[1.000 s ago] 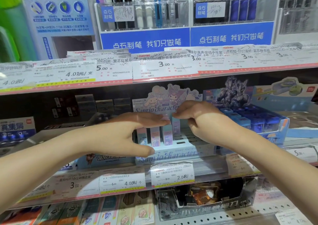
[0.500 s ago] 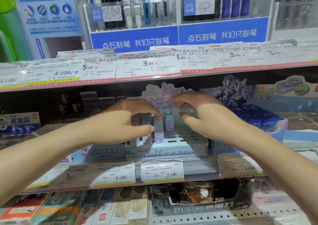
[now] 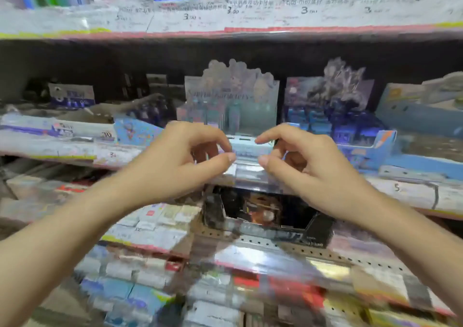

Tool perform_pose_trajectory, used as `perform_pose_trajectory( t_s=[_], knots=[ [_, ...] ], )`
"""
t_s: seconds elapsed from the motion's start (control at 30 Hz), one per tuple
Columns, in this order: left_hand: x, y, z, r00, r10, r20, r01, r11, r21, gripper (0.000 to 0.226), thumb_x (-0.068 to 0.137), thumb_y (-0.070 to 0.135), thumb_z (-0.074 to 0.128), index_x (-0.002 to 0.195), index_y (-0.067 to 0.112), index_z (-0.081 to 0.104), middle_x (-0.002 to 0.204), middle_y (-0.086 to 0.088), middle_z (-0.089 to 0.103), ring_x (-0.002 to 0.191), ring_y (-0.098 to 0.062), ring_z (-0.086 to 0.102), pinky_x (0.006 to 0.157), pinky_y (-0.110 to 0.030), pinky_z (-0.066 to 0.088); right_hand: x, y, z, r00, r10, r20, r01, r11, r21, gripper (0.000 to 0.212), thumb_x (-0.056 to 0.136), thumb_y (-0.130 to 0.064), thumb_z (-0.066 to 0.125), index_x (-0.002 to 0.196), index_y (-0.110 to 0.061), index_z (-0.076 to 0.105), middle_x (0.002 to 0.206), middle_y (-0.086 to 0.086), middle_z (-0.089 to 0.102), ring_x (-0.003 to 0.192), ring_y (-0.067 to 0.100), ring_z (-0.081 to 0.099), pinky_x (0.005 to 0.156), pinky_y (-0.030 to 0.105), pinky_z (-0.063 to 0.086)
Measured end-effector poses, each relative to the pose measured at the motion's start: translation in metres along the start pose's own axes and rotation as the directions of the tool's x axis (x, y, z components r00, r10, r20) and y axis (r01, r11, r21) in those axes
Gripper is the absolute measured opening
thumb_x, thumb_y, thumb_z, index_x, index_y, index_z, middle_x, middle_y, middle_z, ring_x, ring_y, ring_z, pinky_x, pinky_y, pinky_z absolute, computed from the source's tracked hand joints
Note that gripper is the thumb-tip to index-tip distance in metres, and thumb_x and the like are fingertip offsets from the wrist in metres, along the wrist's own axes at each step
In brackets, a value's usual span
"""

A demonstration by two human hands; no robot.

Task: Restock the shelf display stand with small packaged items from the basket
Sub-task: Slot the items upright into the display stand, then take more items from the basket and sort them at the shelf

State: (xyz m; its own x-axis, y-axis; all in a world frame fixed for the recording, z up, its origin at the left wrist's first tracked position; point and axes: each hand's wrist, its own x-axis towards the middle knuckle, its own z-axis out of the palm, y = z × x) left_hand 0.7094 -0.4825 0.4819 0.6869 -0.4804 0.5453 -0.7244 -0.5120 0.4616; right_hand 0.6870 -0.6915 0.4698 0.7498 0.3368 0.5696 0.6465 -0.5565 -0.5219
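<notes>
Pale cardboard makes the display stand [image 3: 231, 93], which sits in the middle of the middle shelf [image 3: 75, 151], with a cut-out character header at its far side. A few small packets [image 3: 234, 112] stand upright in its far row; the picture is blurred, so I cannot count them. The near rows of the stand look mostly bare, and its pale blue front edge [image 3: 246, 146] shows between the two hands.

The left hand [image 3: 175, 166] is held in front of the stand, on the near side. Its fingers [image 3: 218, 137] are curled, and the thumb tip comes close to the index finger, a narrow pinch shape. Nothing can be seen between them. The right hand [image 3: 313, 169] mirrors it on the right: curled fingers, thumb tip close under the index finger, and nothing visible in the pinch. The two thumb tips point at each other with a small gap. I cannot tell if the fingertips touch the front edge of the stand or only hover before it.

To the right of the stand is a blue box [image 3: 333, 124] of small dark blue packets. Price labels [image 3: 225, 16] run along the edge of the upper shelf. Under the hands, on the lower shelf, a dark box [image 3: 263, 216] stands open.
</notes>
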Motion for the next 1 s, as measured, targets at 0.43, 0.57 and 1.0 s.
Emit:
perform_pose_trajectory(
  t_s=[0.43, 0.57, 1.0],
  knots=[
    [-0.155, -0.022, 0.063, 0.915, -0.274, 0.296, 0.295, 0.955, -0.025, 0.032, 0.069, 0.049, 0.048, 0.065, 0.022, 0.064, 0.051, 0.002, 0.050, 0.049, -0.004, 0.040, 0.048, -0.023, 0.032, -0.144, 0.001, 0.108, 0.914, 0.320, 0.251, -0.369, 0.912, 0.182, 0.013, 0.081, -0.039, 0.056, 0.087, -0.028, 0.061, 0.056, -0.013, 0.052, 0.048, 0.005, 0.044, 0.050, 0.019, 0.033],
    [-0.208, -0.047, 0.088, 0.823, -0.382, 0.421, 0.449, 0.891, -0.069, 0.031, 0.070, 0.044, 0.054, 0.066, 0.015, 0.065, 0.045, 0.010, 0.048, 0.043, -0.001, 0.038, 0.045, -0.015, 0.029, -0.200, 0.008, 0.160, 0.845, 0.436, 0.311, -0.489, 0.865, 0.115, 0.011, 0.087, -0.034, 0.056, 0.092, -0.025, 0.062, 0.063, -0.007, 0.057, 0.053, 0.010, 0.052, 0.054, 0.021, 0.036],
    [-0.368, -0.183, 0.279, 0.393, -0.656, 0.644, 0.732, 0.647, 0.213, 0.018, 0.081, 0.027, 0.060, 0.069, 0.014, 0.060, 0.062, -0.005, 0.061, 0.050, -0.011, 0.056, 0.063, -0.029, 0.050, -0.375, 0.139, 0.348, 0.494, 0.736, 0.462, -0.777, 0.612, -0.144, 0.014, 0.086, -0.022, 0.054, 0.078, -0.013, 0.061, 0.074, 0.010, 0.067, 0.069, 0.024, 0.063, 0.069, 0.041, 0.053]
  ],
)
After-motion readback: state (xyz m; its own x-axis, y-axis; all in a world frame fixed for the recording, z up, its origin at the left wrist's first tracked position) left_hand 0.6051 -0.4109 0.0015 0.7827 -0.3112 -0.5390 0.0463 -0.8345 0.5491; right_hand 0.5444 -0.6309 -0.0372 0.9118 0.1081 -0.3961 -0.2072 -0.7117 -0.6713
